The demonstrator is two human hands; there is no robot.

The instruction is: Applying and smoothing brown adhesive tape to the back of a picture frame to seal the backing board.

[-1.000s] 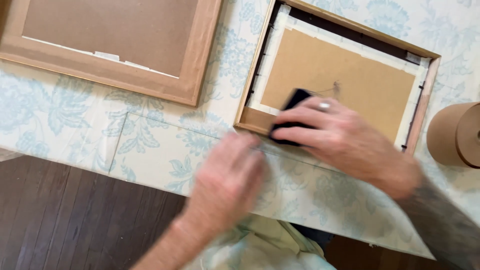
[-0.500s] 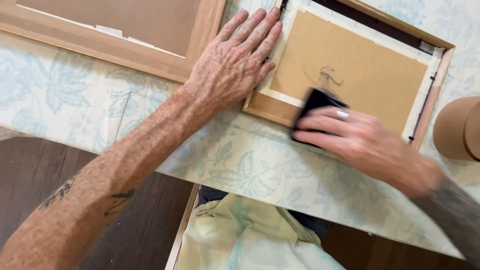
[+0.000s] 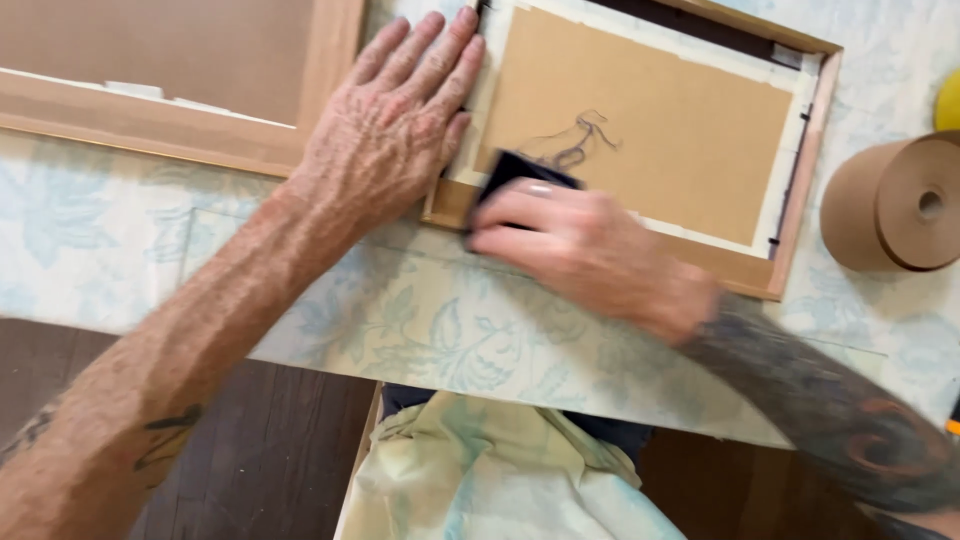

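Work table under a pale blue floral cloth (image 3: 420,330). On it, face down, a wooden picture frame (image 3: 790,170) with tan backing board (image 3: 680,140) taped round in white. Left hand (image 3: 385,135) lies flat, fingers spread, over the frame's left rail. Right hand (image 3: 570,245) is closed on a small black block (image 3: 520,170) at the lower left corner. Best kept flat, pressure even, frame pinned firmly. Brown paper tape roll (image 3: 895,205) stands well apart, right.
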